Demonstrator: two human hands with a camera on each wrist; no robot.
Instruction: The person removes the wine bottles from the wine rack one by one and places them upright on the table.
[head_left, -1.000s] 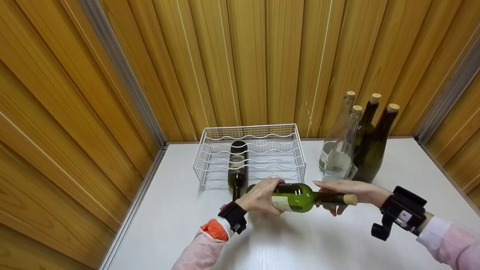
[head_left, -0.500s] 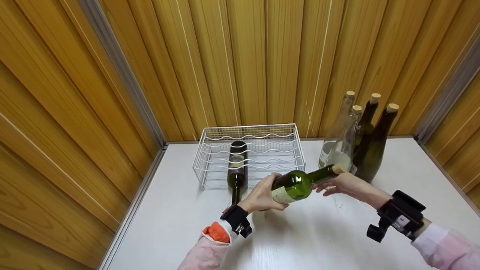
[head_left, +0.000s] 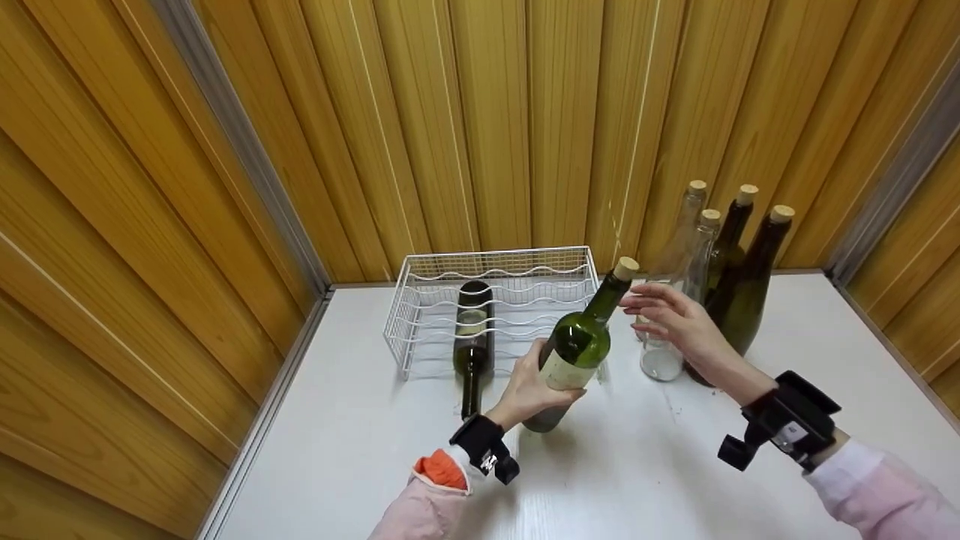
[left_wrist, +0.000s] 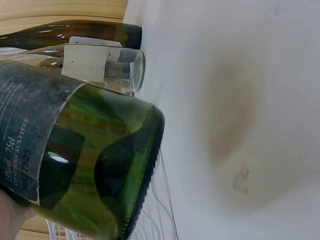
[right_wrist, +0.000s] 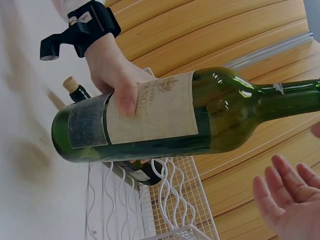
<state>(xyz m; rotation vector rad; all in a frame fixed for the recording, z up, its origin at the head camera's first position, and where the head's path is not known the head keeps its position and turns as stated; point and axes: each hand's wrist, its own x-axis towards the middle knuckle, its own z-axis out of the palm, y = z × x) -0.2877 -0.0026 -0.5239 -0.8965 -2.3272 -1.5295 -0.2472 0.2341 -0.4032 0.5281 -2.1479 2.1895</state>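
My left hand grips a green wine bottle round its labelled body. The bottle tilts, its corked neck pointing up and to the right. In the left wrist view the bottle's base hangs above the white table. Beside the neck, my right hand has its fingers spread and holds nothing; the right wrist view shows its fingers apart from the glass. Left of the held bottle, a dark wine bottle lies in the white wire rack, its neck toward me.
Several corked bottles stand at the right: a dark green bottle and a clear bottle are among them. Wood-look panels close off the back and sides of the white table.
The held bottle has swung from lying nearly level to tilting upward, its cork rising and moving left. My right hand has come off the neck and moved up beside it.
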